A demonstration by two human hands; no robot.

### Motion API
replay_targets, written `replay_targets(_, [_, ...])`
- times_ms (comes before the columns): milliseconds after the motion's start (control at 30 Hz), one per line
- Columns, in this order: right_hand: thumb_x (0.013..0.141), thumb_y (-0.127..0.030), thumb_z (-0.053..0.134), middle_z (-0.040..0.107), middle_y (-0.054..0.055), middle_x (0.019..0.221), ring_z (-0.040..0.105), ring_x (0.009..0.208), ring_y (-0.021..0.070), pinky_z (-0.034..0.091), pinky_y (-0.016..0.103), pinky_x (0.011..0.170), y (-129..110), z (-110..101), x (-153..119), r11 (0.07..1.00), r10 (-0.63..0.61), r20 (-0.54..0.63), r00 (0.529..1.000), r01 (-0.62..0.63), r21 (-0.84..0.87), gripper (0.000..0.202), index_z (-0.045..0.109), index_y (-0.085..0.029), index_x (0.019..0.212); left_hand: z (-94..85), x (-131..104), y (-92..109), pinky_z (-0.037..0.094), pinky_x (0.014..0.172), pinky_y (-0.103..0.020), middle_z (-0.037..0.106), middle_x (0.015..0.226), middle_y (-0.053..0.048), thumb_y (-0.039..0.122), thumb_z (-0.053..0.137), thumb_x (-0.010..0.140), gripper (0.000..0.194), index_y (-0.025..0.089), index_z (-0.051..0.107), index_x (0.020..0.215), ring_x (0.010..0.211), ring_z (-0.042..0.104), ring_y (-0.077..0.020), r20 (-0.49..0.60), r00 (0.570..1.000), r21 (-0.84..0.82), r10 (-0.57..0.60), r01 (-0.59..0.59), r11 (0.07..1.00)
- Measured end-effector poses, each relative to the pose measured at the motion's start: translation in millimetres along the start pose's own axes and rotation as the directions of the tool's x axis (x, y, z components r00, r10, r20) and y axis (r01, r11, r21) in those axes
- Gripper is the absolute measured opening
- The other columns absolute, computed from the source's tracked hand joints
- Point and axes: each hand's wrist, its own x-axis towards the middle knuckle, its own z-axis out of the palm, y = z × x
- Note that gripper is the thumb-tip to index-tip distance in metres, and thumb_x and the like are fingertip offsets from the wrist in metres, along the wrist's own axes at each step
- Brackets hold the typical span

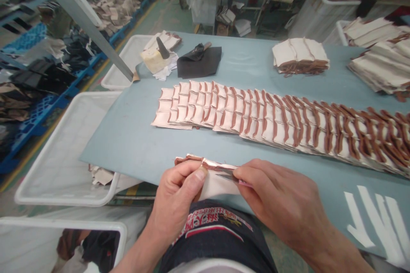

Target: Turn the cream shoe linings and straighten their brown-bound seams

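At the front edge of the blue-grey table, my left hand (181, 192) pinches a white cloth piece (219, 184) with a brown edge between thumb and fingers. My right hand (272, 194) is closed around a small pointed metal tool (226, 175) with a pink part at its handle. The tool's tip lies over the brown-edged seam, just right of my left thumb. Beyond my hands, a long row of overlapping white pieces with brown edges (237, 113) runs to the right.
The blue-grey table (128, 136) holds a dark cloth (205, 63), a black cone (162, 48), a white stack (299, 55) and white strips (381, 222). White bins (64, 196) stand at the left, near a slanted metal post (86, 25).
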Motion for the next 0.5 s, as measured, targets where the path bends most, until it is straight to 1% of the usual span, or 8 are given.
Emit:
replay_targets(67, [0.107,-0.013,0.043,0.07,0.001,0.075,0.065,0.065,0.0141,0.04,0.029,0.062,-0.6,1.3,-1.2,1.0,0.013,0.008,1.0,-0.013,0.007,0.019,0.055,-0.021,0.095,0.1,-0.4,-0.5,0.018,0.051,-0.025,0.037,0.057,0.006,0.051,0.068,0.092,0.041,0.016,0.061,0.072,0.054,0.026,-0.0086,-0.007,1.0,0.003,-0.002,0.003,1.0])
replay_targets(267, [0.105,-0.01,0.045,0.07,0.002,0.076,0.064,0.064,0.0142,0.041,0.029,0.061,-1.7,3.9,-3.7,0.999,0.019,0.008,1.0,-0.019,0.048,0.018,0.056,-0.019,0.095,-1.6,-1.4,-2.8,0.018,0.051,-0.025,0.04,0.059,0.005,0.05,0.063,0.096,0.037,0.015,0.067,0.082,0.055,0.025,-0.0089,0.011,1.0,0.044,-0.006,0.006,0.999])
replay_targets(433, [0.105,-0.009,0.045,0.07,0.002,0.076,0.063,0.064,0.0136,0.042,0.026,0.062,-1.5,5.9,-4.1,0.998,0.011,0.002,1.0,-0.012,0.067,0.018,0.056,-0.02,0.096,-3.0,0.0,-1.3,0.019,0.05,-0.025,0.035,0.057,0.006,0.05,0.06,0.098,0.041,0.017,0.059,0.074,0.054,0.024,-0.0097,0.028,0.999,0.103,0.027,-0.03,0.994])
replay_targets(500, [0.103,-0.009,0.046,0.071,0.002,0.078,0.064,0.065,0.0137,0.043,0.026,0.063,-1.7,6.7,-3.8,0.996,0.018,0.001,1.0,-0.018,0.082,0.018,0.056,-0.02,0.095,-3.7,-0.6,0.8,0.022,0.051,-0.025,0.035,0.057,0.006,0.048,0.058,0.1,0.042,0.017,0.057,0.071,0.054,0.026,-0.0103,0.03,0.998,0.135,0.063,-0.067,0.989])
